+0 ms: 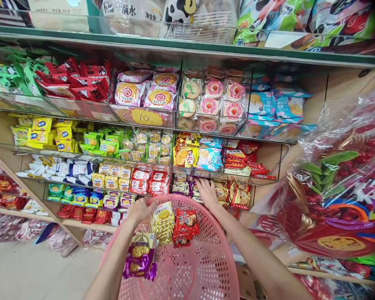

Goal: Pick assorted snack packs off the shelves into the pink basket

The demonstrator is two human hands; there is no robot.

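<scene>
My left hand is closed on the far rim of a pink perforated plastic basket. Inside the basket lie purple-wrapped biscuit packets, pale yellow biscuit packets and red snack packets. Beyond the rim, my right hand reaches into a low shelf compartment, its fingers stretched out over small purple-and-white packets. Fingertips there seem to touch the packets, though their undersides are hidden. Gold-and-red packets sit just right of that hand.
Tiered shelves with clear dividers hold round cakes, red packets and yellow packets. A plastic-wrapped red gift arrangement juts in at the right. Bagged goods stand low at the left, beside the tiled floor.
</scene>
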